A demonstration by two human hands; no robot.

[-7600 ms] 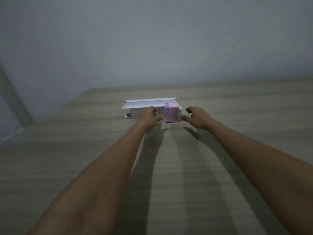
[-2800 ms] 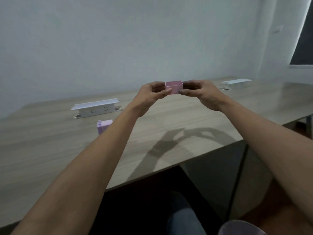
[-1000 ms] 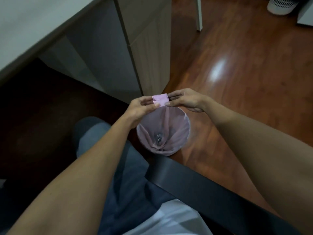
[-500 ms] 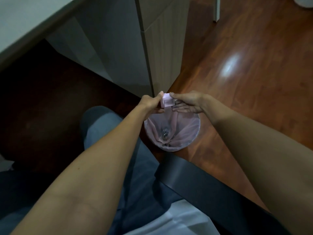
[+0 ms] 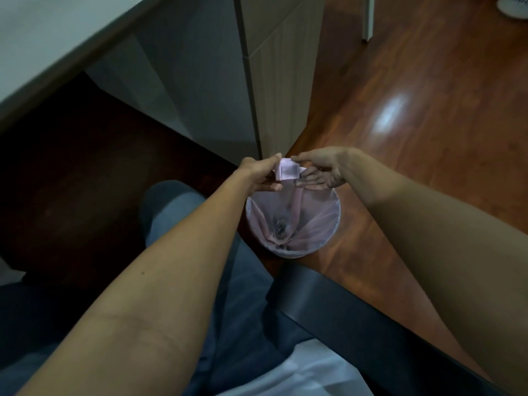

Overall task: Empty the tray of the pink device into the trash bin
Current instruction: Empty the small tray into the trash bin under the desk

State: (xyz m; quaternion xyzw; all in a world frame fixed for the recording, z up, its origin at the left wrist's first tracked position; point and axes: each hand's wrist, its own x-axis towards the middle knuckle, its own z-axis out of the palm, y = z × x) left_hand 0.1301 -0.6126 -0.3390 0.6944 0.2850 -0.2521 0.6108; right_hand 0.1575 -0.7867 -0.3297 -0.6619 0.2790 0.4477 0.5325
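The small pink tray (image 5: 288,171) hangs over the far rim of the trash bin (image 5: 334,232), tipped so its open side faces me and down. My left hand (image 5: 261,175) pinches its left end and my right hand (image 5: 320,171) pinches its right end, fingers spread under it. The bin is round, lined with a thin pink bag, and some dark bits lie at its bottom. The pink device itself is out of view.
A desk edge (image 5: 65,61) runs across the upper left, with a cabinet panel (image 5: 274,75) beside the bin. A black chair armrest (image 5: 357,318) crosses below the bin. My legs (image 5: 183,224) are to the left; wooden floor (image 5: 428,110) lies to the right.
Both hands carried the tray from above the desk down over the bin. In the last half second the tray has rotated further, its opening turning toward the bin.
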